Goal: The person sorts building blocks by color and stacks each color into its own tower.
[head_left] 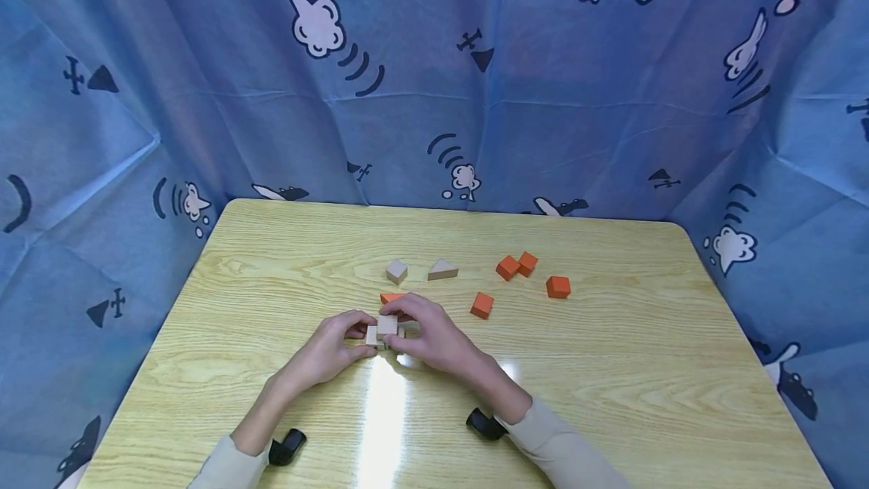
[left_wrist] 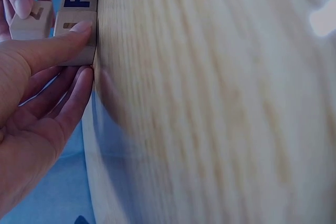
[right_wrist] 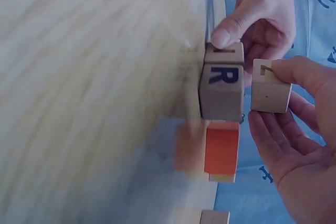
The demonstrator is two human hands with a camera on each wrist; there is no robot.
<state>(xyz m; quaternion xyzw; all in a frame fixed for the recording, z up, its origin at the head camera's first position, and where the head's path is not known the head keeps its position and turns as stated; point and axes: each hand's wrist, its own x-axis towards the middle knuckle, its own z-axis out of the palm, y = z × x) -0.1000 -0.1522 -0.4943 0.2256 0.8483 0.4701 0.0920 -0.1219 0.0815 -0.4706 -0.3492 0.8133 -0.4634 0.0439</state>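
Two pale wooden cubes stand side by side on the table; one, a letter block, shows a dark R. My left hand pinches the other, the left wooden cube, with the thumb on its near face and fingers behind. My right hand holds a wooden letter cube between thumb and fingers, just above the two standing cubes and apart from them in the right wrist view. Its letter is partly covered by the thumb. Behind the cubes lies an orange block, partly hidden by the right hand.
Farther back are a pale cube and a pale triangular block. Several orange cubes lie to the right on the wooden table. A blue patterned curtain surrounds the table's back and sides.
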